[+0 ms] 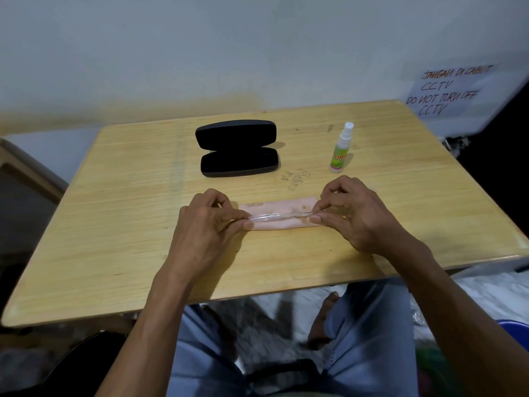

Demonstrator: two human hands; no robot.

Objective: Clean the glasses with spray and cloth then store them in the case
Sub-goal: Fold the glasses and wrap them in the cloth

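While both hands, left hand (211, 224) and right hand (352, 216), pinch the glasses (282, 216) over the cloth (280, 209) at frame centre, squeezing unevenly could twist the thin frame.

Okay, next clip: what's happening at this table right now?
A person is holding clear-framed glasses by both ends, left hand on one end and right hand on the other, just above a pink cloth lying on the wooden table. The black case lies open farther back, empty. The spray bottle stands upright to its right, untouched.
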